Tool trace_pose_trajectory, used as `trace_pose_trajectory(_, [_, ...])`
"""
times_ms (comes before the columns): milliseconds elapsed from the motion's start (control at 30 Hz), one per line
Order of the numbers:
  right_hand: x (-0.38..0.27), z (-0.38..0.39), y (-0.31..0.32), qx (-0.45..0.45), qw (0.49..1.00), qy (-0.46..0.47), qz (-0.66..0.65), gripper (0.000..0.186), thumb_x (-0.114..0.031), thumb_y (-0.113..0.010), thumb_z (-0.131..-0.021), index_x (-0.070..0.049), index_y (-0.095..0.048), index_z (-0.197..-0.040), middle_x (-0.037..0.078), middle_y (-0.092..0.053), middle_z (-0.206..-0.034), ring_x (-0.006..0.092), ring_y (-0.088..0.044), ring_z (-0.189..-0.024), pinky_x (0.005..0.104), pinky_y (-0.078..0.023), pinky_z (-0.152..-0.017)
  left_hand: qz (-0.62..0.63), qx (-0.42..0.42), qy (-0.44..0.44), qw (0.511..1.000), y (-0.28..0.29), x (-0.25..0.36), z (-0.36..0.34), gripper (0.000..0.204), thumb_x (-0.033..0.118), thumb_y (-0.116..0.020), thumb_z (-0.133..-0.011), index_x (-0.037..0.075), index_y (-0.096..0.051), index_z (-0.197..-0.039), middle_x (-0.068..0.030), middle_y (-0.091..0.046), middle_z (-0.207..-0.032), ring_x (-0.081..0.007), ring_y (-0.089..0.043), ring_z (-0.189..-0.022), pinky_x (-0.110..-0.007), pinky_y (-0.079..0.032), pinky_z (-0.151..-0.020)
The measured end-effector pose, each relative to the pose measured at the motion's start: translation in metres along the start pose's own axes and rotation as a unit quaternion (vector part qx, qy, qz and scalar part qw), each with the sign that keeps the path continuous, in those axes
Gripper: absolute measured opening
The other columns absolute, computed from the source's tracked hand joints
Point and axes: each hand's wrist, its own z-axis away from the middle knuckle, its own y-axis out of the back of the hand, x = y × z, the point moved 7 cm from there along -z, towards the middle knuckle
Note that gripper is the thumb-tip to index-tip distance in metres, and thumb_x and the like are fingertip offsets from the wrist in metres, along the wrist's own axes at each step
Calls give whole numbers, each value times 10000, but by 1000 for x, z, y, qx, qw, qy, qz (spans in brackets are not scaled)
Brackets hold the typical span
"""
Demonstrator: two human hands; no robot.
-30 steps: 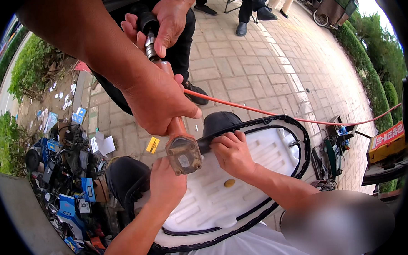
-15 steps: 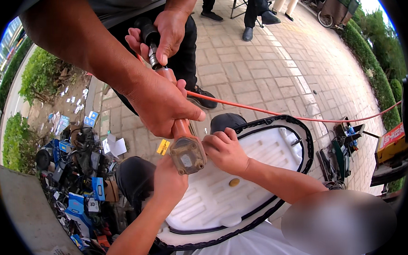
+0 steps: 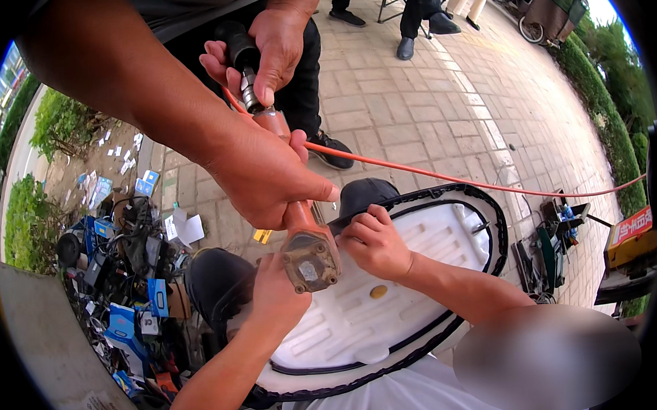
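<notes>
Outdoor setting in daylight. Paved ground of grey-pink brick (image 3: pixel 441 105) runs to the far side. Green shrubs (image 3: pixel 54 129) border it at left, a trimmed hedge (image 3: pixel 601 68) at far right. Scattered blue boxes and dark parts (image 3: pixel 126 272) lie near left. A chair's legs (image 3: pixel 407 0) stand far off.

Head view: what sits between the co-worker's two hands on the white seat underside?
Head view shows the square head of the orange air tool between them, over the white seat underside.
</notes>
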Motion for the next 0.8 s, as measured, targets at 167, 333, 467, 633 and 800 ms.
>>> trace_pose_trajectory(167, [4,6,-7,-52,998,-21,16,199,-109,-672,-729,-73,-711,-921,14,-558,-854,220,-538,-870,441,-398,-874,-70,62,-111,989,-1,19,-4,356,-2,-664,-706,15,-645,-1061,-103,-628,-938,-328,-577,-878,-454,-481,-784])
trace_pose_trajectory(333, [8,4,-8,-56,998,-34,5,148,-102,-663,-712,-70,-686,-855,20,-551,-848,222,-532,-874,447,-395,-884,-130,72,-131,980,-2,23,-4,255,21,-675,-708,25,-630,-959,-86,-652,-905,-294,-587,-803,-424,-489,-730])
trace_pose_trajectory(467, [7,0,-6,-29,999,-40,-3,126,-82,-679,-687,-68,-664,-811,22,-587,-891,228,-552,-889,449,-406,-888,-144,88,-115,979,4,34,-4,154,34,-682,-741,41,-611,-878,-79,-668,-918,-287,-603,-791,-412,-497,-716])
trace_pose_trajectory(633, [0,-9,11,7,997,-69,-32,237,-59,-732,-686,-65,-683,-917,38,-636,-1024,238,-596,-973,444,-406,-883,-116,102,-74,985,10,29,-5,172,35,-682,-764,53,-661,-933,-77,-692,-951,-286,-637,-800,-400,-522,-705])
trace_pose_trajectory(800, [-12,-8,9,1,989,-104,-109,372,-99,-795,-660,-64,-698,-1017,61,-660,-1062,255,-607,-969,440,-416,-869,29,94,67,993,27,18,-16,101,53,-686,-838,69,-703,-936,-144,-714,-921,-359,-676,-857,-427,-544,-726])
